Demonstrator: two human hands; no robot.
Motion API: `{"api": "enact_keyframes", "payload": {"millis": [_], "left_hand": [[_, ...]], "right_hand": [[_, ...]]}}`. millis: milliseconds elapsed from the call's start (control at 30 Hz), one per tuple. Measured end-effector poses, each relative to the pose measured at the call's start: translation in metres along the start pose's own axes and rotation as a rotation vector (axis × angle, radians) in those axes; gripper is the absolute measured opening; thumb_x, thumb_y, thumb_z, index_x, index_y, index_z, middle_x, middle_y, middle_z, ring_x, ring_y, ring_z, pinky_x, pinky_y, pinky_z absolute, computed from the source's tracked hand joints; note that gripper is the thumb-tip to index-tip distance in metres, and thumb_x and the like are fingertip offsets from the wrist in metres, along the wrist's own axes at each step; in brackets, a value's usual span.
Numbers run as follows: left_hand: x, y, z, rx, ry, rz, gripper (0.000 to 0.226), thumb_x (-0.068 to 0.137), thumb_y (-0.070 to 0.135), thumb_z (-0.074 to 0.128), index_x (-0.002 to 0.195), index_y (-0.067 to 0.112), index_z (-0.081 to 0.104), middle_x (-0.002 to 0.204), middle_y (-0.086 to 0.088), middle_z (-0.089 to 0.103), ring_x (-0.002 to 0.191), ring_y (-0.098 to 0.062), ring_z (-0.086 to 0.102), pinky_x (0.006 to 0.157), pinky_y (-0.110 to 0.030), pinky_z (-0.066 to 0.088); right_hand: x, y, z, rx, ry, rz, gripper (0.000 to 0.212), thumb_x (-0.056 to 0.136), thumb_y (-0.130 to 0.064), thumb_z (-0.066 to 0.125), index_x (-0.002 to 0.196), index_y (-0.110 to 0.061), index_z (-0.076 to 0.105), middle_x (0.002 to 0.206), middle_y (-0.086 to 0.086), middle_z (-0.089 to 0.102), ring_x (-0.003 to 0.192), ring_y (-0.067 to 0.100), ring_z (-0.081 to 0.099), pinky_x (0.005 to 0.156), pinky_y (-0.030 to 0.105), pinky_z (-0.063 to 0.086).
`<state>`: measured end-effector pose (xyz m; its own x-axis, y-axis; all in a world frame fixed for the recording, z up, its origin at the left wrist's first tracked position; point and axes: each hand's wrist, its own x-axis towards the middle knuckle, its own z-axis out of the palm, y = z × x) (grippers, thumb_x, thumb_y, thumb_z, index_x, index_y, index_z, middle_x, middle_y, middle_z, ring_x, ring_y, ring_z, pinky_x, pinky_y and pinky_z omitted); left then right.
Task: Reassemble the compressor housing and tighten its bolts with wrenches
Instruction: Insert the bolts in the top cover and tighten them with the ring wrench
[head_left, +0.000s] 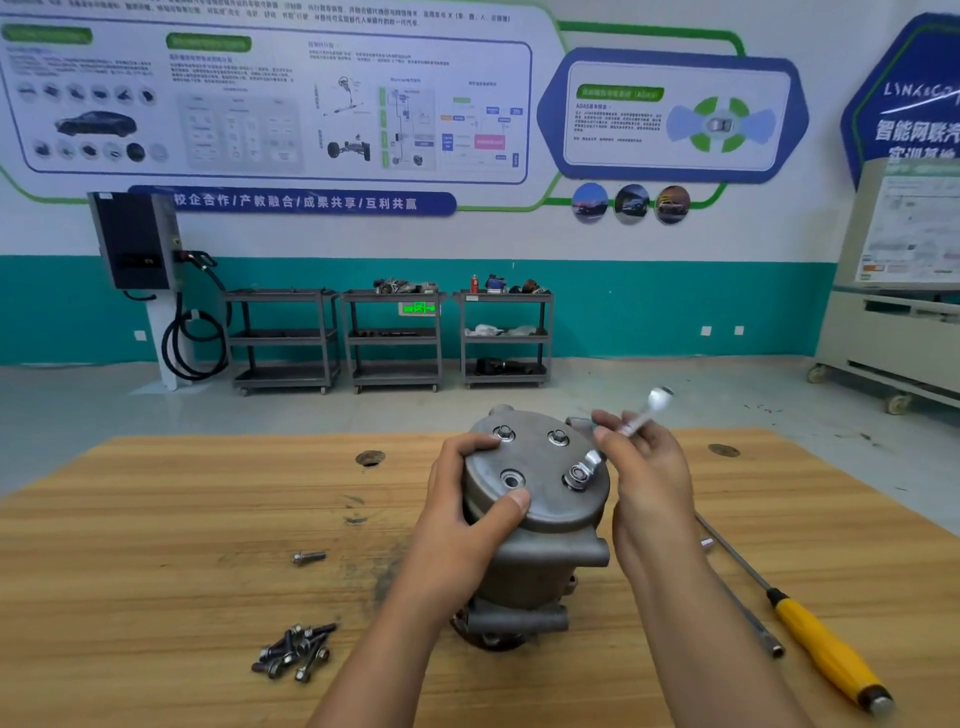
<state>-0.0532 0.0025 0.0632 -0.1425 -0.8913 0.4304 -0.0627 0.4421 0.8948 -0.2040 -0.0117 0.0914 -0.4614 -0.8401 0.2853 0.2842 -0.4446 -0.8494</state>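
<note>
Now — left hand: gripping the compressor housing upright on the bench.
right hand: pinching a wrench — its end sitting on a bolt.

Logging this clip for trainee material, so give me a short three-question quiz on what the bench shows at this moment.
1. True or false: the yellow-handled screwdriver lies on the table, held by nobody.
2. What does the right grip hold? A. a wrench B. a hammer C. nothing
3. Which part does the left grip steady?
Key: 1 true; 2 A; 3 the compressor cover.
</note>
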Motion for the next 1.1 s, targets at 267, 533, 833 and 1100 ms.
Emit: {"api": "enact_keyframes", "payload": {"millis": [267, 533, 833, 1100], "left_hand": [[0.000, -0.003, -0.003, -0.034, 0.022, 0.002, 0.041, 0.069, 0.043, 0.061, 0.106, 0.051, 0.046, 0.109, 0.026, 0.049, 0.094, -0.004, 0.057, 0.070, -0.024, 0.049], [-0.001, -0.006, -0.005, -0.065, 0.021, 0.048, 0.039, 0.070, 0.036, 0.063, 0.105, 0.045, 0.049, 0.109, 0.018, 0.055, 0.092, -0.001, 0.060, 0.073, -0.020, 0.050], [0.000, -0.006, -0.004, -0.005, 0.007, 0.068, 0.040, 0.066, 0.047, 0.065, 0.102, 0.050, 0.047, 0.100, 0.028, 0.057, 0.094, 0.006, 0.058, 0.074, -0.009, 0.046], [-0.001, -0.004, -0.005, -0.033, 0.025, 0.058, 0.047, 0.060, 0.054, 0.061, 0.104, 0.047, 0.048, 0.107, 0.022, 0.054, 0.094, -0.007, 0.059, 0.081, -0.034, 0.053]], "right_hand": [[-0.054, 0.017, -0.013, 0.180, 0.060, -0.215, 0.016, 0.095, -0.007, 0.044, 0.088, -0.021, 0.042, 0.087, -0.003, 0.073, 0.091, 0.003, 0.065, 0.080, 0.024, 0.041], [-0.080, 0.033, -0.028, -0.765, -0.222, -0.931, 0.039, 0.097, -0.038, 0.037, 0.129, -0.023, 0.054, 0.135, -0.004, 0.055, 0.115, 0.011, 0.045, 0.092, 0.035, 0.036], [-0.045, -0.008, 0.016, -0.910, -0.268, -0.880, 0.013, 0.073, -0.028, 0.071, 0.072, -0.016, 0.071, 0.070, -0.002, 0.059, 0.077, 0.021, 0.048, 0.069, 0.035, 0.041], [-0.006, -0.019, 0.030, -0.996, -0.252, -0.387, 0.012, 0.086, -0.036, 0.062, 0.077, -0.028, 0.059, 0.083, -0.016, 0.048, 0.109, 0.017, 0.039, 0.091, 0.035, 0.030]]}}
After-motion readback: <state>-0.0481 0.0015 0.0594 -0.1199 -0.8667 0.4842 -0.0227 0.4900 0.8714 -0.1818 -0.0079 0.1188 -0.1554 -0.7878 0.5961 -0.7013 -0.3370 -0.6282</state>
